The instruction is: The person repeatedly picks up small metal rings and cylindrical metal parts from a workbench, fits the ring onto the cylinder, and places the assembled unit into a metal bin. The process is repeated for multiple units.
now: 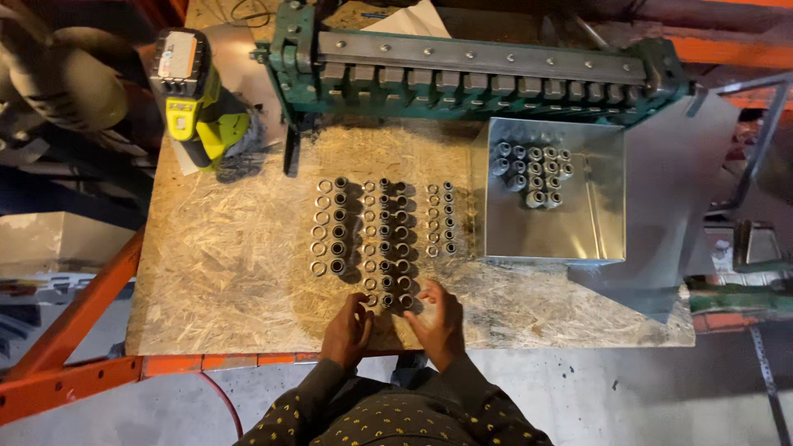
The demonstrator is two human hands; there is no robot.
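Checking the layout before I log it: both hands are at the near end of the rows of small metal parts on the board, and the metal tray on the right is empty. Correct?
Not quite. The head view shows the metal tray holding a cluster of small metal fittings in its far left corner. The rest stands: left hand and right hand are at the near end of the rows on the board.

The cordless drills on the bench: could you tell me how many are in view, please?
1. The yellow drill lies at the board's far left corner, beside the green bending machine. Others may be hidden out of frame.

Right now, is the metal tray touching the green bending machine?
Cannot tell. In the head view, the metal tray reaches the green bending machine at its far edge, but no contact or gap shows plainly.
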